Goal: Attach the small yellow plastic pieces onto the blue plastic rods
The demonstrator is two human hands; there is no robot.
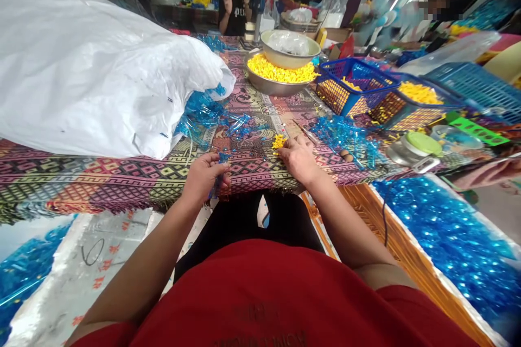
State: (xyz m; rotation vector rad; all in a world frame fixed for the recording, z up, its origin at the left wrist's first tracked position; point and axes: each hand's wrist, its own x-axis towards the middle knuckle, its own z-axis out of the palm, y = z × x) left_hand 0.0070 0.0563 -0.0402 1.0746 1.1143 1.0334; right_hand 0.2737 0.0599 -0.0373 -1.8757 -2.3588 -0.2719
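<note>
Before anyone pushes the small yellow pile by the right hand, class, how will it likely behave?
The yellow pile will probably scatter, since it is many separate bits. Each piece is likely light, being tiny beside the right hand. The patterned cloth beneath looks woven, possibly adding drag.

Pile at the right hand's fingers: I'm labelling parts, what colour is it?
The pile is yellow, clearest in head view.

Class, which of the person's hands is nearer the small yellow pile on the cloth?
Right. The right hand is at the right edge of the small yellow pile; the left hand is farther off, to its left.
</note>
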